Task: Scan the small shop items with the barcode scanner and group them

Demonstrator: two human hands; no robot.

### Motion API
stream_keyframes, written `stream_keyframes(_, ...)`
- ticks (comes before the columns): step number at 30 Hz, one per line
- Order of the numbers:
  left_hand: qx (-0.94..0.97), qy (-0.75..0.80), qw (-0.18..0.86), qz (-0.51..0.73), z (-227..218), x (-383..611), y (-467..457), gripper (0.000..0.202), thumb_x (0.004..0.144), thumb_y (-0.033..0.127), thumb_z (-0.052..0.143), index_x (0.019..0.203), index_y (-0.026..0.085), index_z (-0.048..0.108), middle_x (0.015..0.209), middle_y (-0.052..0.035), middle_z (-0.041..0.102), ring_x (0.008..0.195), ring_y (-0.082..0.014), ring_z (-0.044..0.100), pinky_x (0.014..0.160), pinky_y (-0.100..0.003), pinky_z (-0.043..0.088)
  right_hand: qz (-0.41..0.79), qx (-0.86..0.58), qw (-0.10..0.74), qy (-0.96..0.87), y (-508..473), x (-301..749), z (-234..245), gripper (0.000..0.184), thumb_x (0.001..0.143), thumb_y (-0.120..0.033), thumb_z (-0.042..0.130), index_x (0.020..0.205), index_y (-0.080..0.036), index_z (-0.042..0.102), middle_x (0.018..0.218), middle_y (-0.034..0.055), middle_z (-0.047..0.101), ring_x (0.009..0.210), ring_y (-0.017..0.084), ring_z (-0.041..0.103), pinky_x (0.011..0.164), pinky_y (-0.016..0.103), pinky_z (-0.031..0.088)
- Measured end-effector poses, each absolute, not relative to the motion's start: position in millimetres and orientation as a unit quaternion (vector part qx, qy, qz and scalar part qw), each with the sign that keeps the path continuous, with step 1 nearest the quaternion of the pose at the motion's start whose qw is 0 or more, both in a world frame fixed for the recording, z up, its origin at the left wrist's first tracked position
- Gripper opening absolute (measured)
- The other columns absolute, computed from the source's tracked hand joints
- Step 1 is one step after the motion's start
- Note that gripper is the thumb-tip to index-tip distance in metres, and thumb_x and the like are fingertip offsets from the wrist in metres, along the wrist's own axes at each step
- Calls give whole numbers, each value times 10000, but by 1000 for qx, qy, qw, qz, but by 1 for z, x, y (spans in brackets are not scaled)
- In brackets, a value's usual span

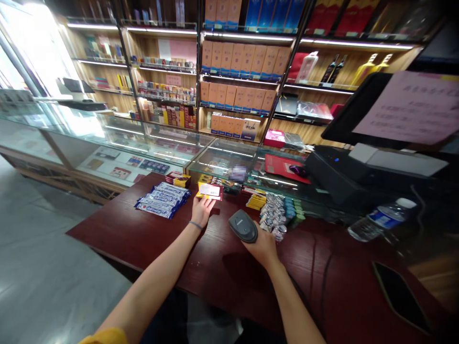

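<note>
Tall wood-backed shelving (145,45) fills the far side, with a long glass display counter (125,131) in front of it. Against the counter stands a dark red wooden table (136,239), and over its right side leans a black flat screen (340,114) bearing a pink printed sheet (409,105).

On the table, a fan of blue-and-silver foil packets (161,200) lies to the left and a cluster of small silver-topped round containers (272,215) to the right. Beyond those, a clear plastic bottle with a white cap (380,220) stands near a black phone (401,296).

The right hand (265,241) is wrapped around a dark grey handheld scanner (244,225), just beside the containers (whether it brushes them, I cannot tell). A swing of that wrist to the right could topple some.

The left hand (201,210) pinches a small flat yellow-and-maroon packet with a white label (211,192) by its near edge, above the table towards the counter. So slight a hold might let it slip if the fingers loosened; fingers creeping upward could cover the label's print.
</note>
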State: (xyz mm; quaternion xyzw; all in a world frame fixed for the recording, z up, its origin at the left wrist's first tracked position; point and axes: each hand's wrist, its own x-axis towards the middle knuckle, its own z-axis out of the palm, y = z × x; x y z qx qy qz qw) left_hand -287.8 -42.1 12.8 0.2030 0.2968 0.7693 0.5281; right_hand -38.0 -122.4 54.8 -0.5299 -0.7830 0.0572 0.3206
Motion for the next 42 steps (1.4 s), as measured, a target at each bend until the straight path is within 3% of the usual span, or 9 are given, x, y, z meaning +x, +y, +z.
stream_keyframes(3, 219, 292, 527, 768, 13, -286, -42, 152, 915, 238, 601, 999, 253, 475, 1098, -20, 682, 1097, -157, 675, 1047, -462, 509, 47, -529, 307, -790, -123, -38, 54, 233, 740, -369, 685, 929, -246, 627, 761, 23, 743, 696, 246, 720, 580, 270, 435)
stream_keyframes(11, 220, 330, 511, 762, 8, -287, -37, 278, 858, 287, 702, 1043, 259, 497, 1056, -11, 695, 968, -146, 700, 988, -450, 541, 88, -525, 376, -758, -124, -36, 61, 447, 751, -399, 662, 1178, -275, 618, 874, 13, 771, 766, 251, 741, 628, 285, 507)
stream_keyframes(16, 250, 339, 504, 754, 14, -284, -40, 386, 775, 255, 772, 1085, 235, 542, 1041, -27, 704, 916, -150, 700, 936, -407, 558, 96, -541, 411, -728, -125, -31, 63, 428, 743, -407, 673, 1146, -267, 643, 911, 41, 779, 827, 276, 751, 683, 316, 559)
stream_keyframes(21, 323, 357, 472, 738, 33, -273, -40, 483, 755, 334, 790, 1179, 211, 595, 1087, -73, 725, 950, -199, 707, 857, -368, 578, 106, -548, 467, -686, -117, -20, 57, 427, 739, -424, 686, 1118, -228, 657, 926, 73, 781, 845, 266, 750, 735, 336, 596)
stream_keyframes(25, 433, 422, 383, 698, 53, -254, -29, 375, 773, 309, 768, 1105, 184, 648, 1047, -88, 748, 983, -244, 716, 922, -395, 552, 121, -546, 524, -642, -106, -10, 47, 537, 721, -470, 702, 1176, -192, 642, 998, 107, 779, 909, 279, 747, 803, 383, 607)
stream_keyframes(29, 561, 459, 261, 638, 73, -230, -14, 217, 857, 275, 688, 1066, 224, 662, 1043, -66, 749, 1002, -249, 713, 932, -371, 532, 138, -551, 569, -595, -103, -1, 44, 627, 706, -476, 723, 1234, -158, 608, 1013, 122, 777, 925, 278, 748, 845, 397, 605)
stream_keyframes(35, 790, 435, 33, 430, 90, -195, 9, 195, 931, 210, 585, 1098, 249, 678, 980, -69, 738, 952, -225, 688, 893, -322, 509, 116, -544, 619, -554, -103, 6, 49, 537, 713, -434, 744, 1154, -152, 627, 956, 116, 780, 872, 272, 751, 836, 392, 606)
stream_keyframes(39, 869, 390, -52, 299, 82, -174, 19, 250, 919, 155, 583, 1143, 229, 664, 1056, -83, 730, 1030, -211, 652, 910, -315, 502, 100, -540, 643, -534, -100, 9, 46, 567, 702, -437, 763, 1160, -136, 614, 967, 133, 775, 872, 276, 752, 822, 392, 608)
stream_keyframes(42, 873, 394, -85, 276, 72, -163, 23, 270, 923, 165, 578, 1172, 222, 666, 1082, -102, 727, 1041, -228, 643, 934, -350, 493, 96, -536, 643, -539, -99, 9, 45, 561, 709, -432, 768, 1168, -153, 607, 979, 124, 776, 884, 270, 752, 812, 379, 610)
